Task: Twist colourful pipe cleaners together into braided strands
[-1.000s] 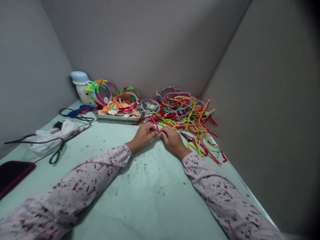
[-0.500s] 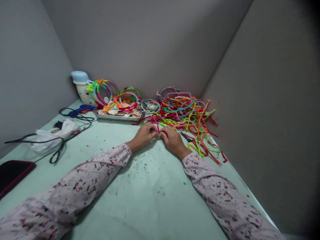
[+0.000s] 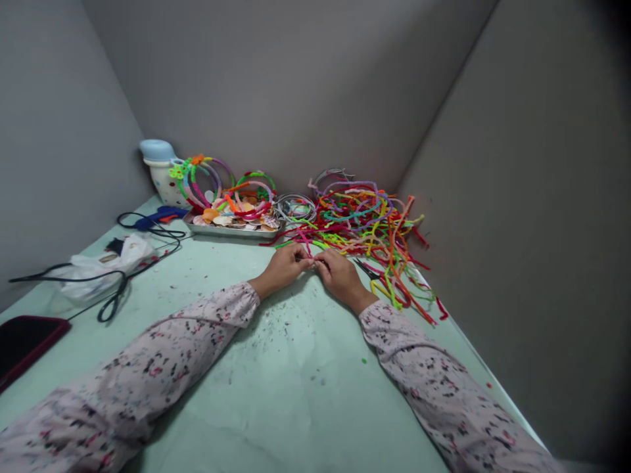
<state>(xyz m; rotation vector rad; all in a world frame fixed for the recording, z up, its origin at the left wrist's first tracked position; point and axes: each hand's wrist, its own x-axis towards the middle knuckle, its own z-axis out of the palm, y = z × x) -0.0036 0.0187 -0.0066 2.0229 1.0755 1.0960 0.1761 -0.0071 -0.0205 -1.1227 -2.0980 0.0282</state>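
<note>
Fuzzy pink pipe cleaner (image 3: 308,249) — pinched between left hand (image 3: 284,266) and right hand (image 3: 341,276), fingertips meeting — beside a tangled bright pile (image 3: 374,220).

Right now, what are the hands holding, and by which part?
A pink pipe cleaner, pinched at its near end between the fingertips of left hand and right hand.

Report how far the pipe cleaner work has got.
Done, it seems: several colour-wrapped hoops stand at the tray. In hand: the left hand and right hand pinch a pink pipe cleaner between them. Left: bare metal hoops and a big pile of loose pipe cleaners behind the hands.
</note>
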